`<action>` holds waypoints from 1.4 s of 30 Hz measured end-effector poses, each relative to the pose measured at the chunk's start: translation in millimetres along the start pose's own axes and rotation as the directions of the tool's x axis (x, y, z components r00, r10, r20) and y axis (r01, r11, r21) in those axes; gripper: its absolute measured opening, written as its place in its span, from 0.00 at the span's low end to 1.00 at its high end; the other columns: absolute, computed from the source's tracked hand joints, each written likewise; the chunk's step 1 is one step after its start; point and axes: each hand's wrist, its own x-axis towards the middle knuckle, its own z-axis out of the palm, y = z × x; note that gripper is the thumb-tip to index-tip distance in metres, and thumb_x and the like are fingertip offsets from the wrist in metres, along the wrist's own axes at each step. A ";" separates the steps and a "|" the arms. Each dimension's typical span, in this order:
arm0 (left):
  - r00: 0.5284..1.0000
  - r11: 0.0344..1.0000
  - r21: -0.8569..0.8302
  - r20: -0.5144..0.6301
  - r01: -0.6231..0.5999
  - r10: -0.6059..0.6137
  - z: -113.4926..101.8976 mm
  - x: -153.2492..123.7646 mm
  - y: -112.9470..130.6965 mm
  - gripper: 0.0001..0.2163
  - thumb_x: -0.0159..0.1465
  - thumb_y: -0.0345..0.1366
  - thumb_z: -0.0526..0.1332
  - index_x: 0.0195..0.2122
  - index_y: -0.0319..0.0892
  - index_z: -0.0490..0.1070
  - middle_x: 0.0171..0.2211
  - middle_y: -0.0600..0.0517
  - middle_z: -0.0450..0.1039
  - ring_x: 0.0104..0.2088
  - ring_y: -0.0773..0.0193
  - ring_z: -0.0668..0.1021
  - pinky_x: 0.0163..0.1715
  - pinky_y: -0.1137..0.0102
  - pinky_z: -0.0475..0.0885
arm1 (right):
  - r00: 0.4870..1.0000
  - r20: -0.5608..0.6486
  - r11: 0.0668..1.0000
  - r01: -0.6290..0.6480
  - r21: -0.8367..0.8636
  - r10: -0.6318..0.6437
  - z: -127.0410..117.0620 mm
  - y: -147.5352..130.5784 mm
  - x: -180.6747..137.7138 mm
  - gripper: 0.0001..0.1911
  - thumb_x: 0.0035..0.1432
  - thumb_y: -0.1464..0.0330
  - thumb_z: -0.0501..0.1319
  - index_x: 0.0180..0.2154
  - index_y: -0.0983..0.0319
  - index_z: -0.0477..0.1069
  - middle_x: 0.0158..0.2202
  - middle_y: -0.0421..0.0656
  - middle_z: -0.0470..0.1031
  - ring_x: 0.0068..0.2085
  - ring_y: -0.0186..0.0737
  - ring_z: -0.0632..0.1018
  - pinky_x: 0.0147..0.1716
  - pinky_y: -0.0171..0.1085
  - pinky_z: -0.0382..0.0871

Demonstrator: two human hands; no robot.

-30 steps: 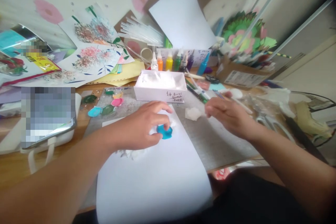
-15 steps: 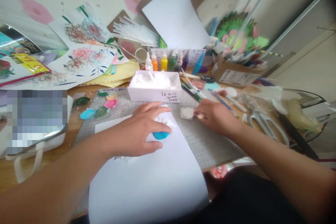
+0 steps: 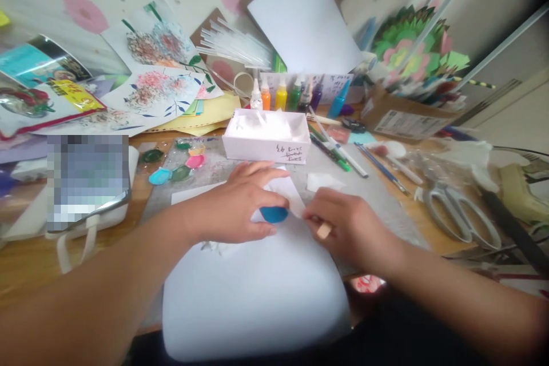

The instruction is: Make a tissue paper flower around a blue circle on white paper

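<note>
My left hand (image 3: 242, 203) is over a white sheet of paper (image 3: 253, 291), its thumb and index finger curved around a blue round piece (image 3: 274, 215). Much of that piece is hidden by the fingers. Just to the right, my right hand (image 3: 338, 214) is closed on a wooden stick (image 3: 325, 230), whose blunt pale end sticks out of the fist. What its other end looks like is hidden. Beyond the right hand lies a small white scrap (image 3: 323, 182). Pale crumpled bits (image 3: 217, 249) show on the paper under my left wrist.
A white box (image 3: 266, 147) with white material inside stands behind the hands, colored bottles (image 3: 281, 94) behind it. Paint blobs (image 3: 160, 176) and a phone (image 3: 88, 183) are on the left. Pens (image 3: 328, 148), a paintbrush (image 3: 384, 168) and scissors (image 3: 461, 214) lie to the right.
My right hand has moved left and nearer, from the white scrap toward the blue piece, carrying the wooden stick. My left hand keeps its hold. The whole view has shifted slightly.
</note>
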 end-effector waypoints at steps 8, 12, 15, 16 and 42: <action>1.000 1.000 -0.012 0.008 0.011 -0.010 0.0 0.6 -0.9 0.16 0.58 0.43 0.61 0.48 0.55 0.70 0.63 0.54 0.48 0.63 0.47 0.48 0.58 0.51 0.51 | 0.999 0.015 0.997 0.052 0.064 -0.053 11.7 -5.4 2.7 0.07 0.56 0.71 0.56 0.36 0.63 0.72 0.30 0.43 0.68 0.29 0.35 0.69 0.29 0.35 0.63; 1.000 0.999 -0.030 0.017 0.019 -0.019 -0.3 0.7 -1.4 0.17 0.57 0.43 0.61 0.49 0.57 0.70 0.63 0.55 0.48 0.63 0.47 0.48 0.58 0.52 0.51 | 0.991 -0.130 0.940 0.021 0.340 0.025 -9.9 -3.3 6.8 0.13 0.64 0.67 0.49 0.35 0.61 0.71 0.32 0.44 0.70 0.36 0.38 0.72 0.36 0.37 0.66; 1.000 0.999 -0.042 0.016 0.015 -0.015 -0.1 0.3 -1.4 0.17 0.57 0.42 0.61 0.50 0.58 0.69 0.63 0.55 0.48 0.63 0.47 0.48 0.58 0.52 0.50 | 0.986 -0.114 0.916 -0.066 0.395 0.121 -19.1 -4.2 7.5 0.18 0.66 0.64 0.46 0.30 0.61 0.70 0.28 0.42 0.71 0.31 0.36 0.72 0.31 0.35 0.66; 1.000 0.999 -0.043 0.016 0.016 -0.016 -0.2 0.2 -1.2 0.17 0.57 0.42 0.61 0.50 0.58 0.69 0.63 0.55 0.48 0.63 0.47 0.48 0.58 0.52 0.50 | 0.985 -0.090 0.906 -0.098 0.411 0.147 -19.5 -4.6 7.2 0.17 0.66 0.64 0.46 0.30 0.61 0.69 0.26 0.41 0.70 0.28 0.34 0.71 0.29 0.34 0.65; 1.000 1.000 -0.016 0.001 -0.002 0.002 2.9 1.6 -4.2 0.15 0.60 0.43 0.59 0.49 0.56 0.69 0.62 0.53 0.50 0.62 0.50 0.50 0.58 0.53 0.51 | 0.997 -0.001 0.992 -0.072 0.105 0.072 6.5 10.0 9.6 0.06 0.55 0.73 0.58 0.36 0.61 0.70 0.32 0.41 0.70 0.31 0.36 0.71 0.31 0.35 0.64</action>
